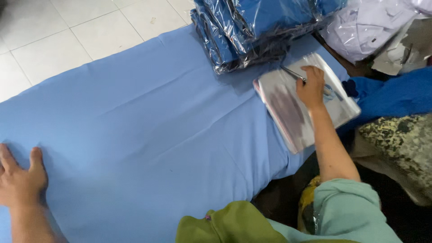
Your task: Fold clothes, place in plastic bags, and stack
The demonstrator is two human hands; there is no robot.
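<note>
Clear plastic bag stack (306, 105) far right on blue cloth (148, 121), long axis far-left to near-right. Right hand (311, 87) on it, gripping thin metal tool (293, 73). Left hand (20, 177) flat, released, on cloth near left. Wrapped dark-blue packs (252, 31) stacked beyond; white ones (369, 27) right. White tile floor (54, 40) far left.
</note>
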